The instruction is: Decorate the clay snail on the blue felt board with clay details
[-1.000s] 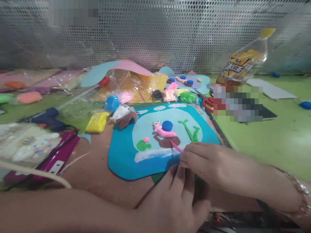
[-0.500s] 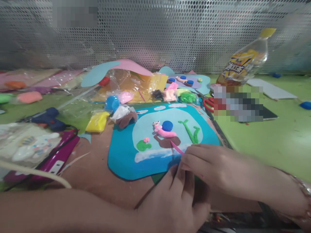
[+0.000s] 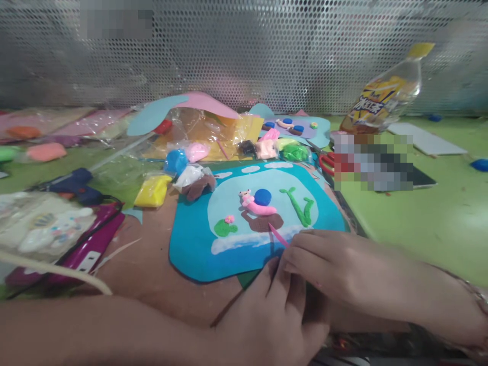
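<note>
My right hand [image 3: 343, 264] pinches a pink pointed clay tool [image 3: 279, 236], whose tip meets or hovers just over the brown clay shape [image 3: 263, 221]; I cannot tell which. My left hand [image 3: 270, 315] is closed at the near edge of the blue card picture [image 3: 198, 262], its fingertips against the right ones; what they hold, if anything, is hidden. Above the brown shape lies a pink clay figure [image 3: 261, 207] with eyes, beside a blue clay disc [image 3: 263, 196]. Green clay stems [image 3: 301, 208] and a green clay pad [image 3: 224, 227] with a pink flower decorate the card.
Bagged clay, including a yellow pack [image 3: 153, 191], lies behind and left. A blue glue gun [image 3: 78, 184] and purple power strip [image 3: 86, 251] are at left. Red-handled scissors [image 3: 326, 162], a phone [image 3: 423, 178] and a tilted drink bottle [image 3: 385, 96] are at right.
Both hands stay almost in place; the right hand and the pink tool have shifted very slightly downward. The clay picture looks the same.
</note>
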A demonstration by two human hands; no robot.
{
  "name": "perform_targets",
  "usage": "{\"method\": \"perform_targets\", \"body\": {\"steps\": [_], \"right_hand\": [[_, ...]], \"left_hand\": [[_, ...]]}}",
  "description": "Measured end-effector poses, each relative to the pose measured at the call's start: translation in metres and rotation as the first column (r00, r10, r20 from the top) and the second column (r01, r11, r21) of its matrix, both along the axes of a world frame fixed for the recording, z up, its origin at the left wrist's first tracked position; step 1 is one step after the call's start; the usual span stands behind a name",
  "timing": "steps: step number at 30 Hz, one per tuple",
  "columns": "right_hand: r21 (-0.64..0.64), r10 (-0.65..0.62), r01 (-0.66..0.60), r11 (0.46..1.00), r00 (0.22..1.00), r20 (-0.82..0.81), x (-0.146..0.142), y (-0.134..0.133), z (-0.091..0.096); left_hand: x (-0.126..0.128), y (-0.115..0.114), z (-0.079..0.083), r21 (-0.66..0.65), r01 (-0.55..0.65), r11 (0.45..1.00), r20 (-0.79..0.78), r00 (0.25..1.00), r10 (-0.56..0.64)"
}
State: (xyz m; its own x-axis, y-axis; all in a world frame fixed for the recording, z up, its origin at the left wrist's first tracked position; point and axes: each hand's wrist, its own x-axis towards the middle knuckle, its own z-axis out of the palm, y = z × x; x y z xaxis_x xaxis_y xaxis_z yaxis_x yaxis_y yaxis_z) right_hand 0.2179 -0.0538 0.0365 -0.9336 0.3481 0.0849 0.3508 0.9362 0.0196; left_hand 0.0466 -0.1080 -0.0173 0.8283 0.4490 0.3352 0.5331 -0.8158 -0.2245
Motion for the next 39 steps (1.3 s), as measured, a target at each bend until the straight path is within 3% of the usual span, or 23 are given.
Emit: {"method": "perform_targets", "body": {"steps": [4, 11, 19, 25, 39], "right_hand": [[0.045, 0.016, -0.015, 0.999, 1.000, -0.005, -0.001, -0.002, 0.001], [-0.026, -0.001, 0.001, 1.000, 1.000, -0.013, -0.003, -0.005, 0.003], [-0.006, 0.013, -0.013, 1.000, 1.000, -0.023, -0.004, -0.006, 0.003], [0.035, -0.032, 0.036, 0.999, 0.992, -0.120, 0.001, -0.003, 0.005], [-0.173, -0.174, 0.151, 0.973, 0.977, -0.125, 0.003, 0.012, -0.002]], "left_hand": [[0.000, -0.002, 0.000, 0.024, 0.021, 0.999, 0.029, 0.999, -0.022], [0.001, 0.000, 0.001, -0.015, 0.039, 0.999, 0.022, 0.999, -0.039], [0.000, 0.000, 0.004, -0.027, 0.048, 0.998, -0.006, 0.999, -0.048], [0.000, 0.000, 0.000, 0.026, 0.014, 1.000, 0.025, 1.000, -0.015], [-0.002, -0.001, -0.005, 0.074, 0.043, 0.996, 0.060, 0.997, -0.048]]}}
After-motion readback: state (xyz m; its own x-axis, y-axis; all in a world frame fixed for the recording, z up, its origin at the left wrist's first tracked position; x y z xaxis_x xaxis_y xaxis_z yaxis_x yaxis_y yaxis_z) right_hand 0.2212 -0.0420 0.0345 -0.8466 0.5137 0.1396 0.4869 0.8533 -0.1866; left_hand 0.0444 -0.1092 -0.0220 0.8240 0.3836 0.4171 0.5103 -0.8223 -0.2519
